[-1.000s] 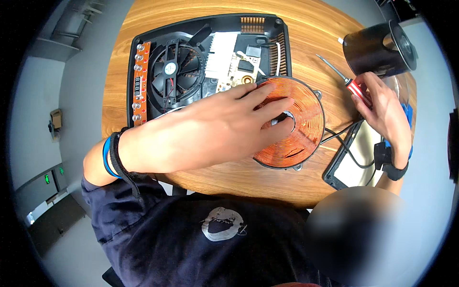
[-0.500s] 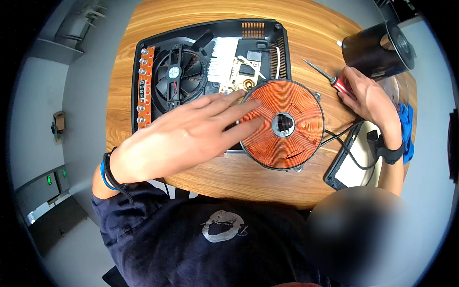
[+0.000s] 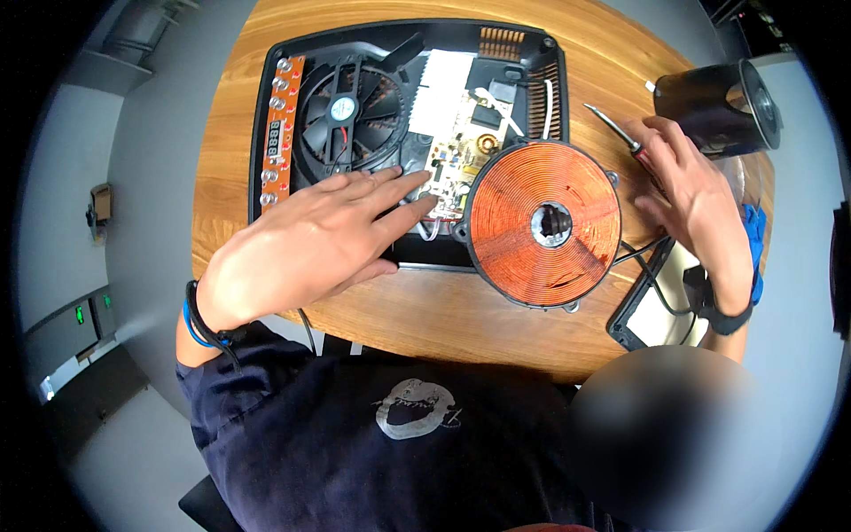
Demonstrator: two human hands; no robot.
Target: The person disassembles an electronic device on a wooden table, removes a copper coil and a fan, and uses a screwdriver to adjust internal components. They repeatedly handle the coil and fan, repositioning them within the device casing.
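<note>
A black appliance housing lies open on the table, containing a fan, an orange button strip, a white finned heatsink and a cream circuit board. My left hand is open, its fingers spread over the lower part of the housing, fingertips at the board. Just right of them, a round copper coil overlaps the housing’s lower right corner. My right hand is closed on a red-handled screwdriver, its metal shaft pointing up-left; the handle is mostly hidden by my fingers.
A black cylinder lies on its side at the wooden table’s back right. A cream panel with a dark frame, black cables and a blue cloth are at the right, near my forearm.
My left hand has slid left and down off the coil onto the housing and board. My right hand, with the screwdriver, has shifted slightly. The housing and coil sit slightly farther right in view.
</note>
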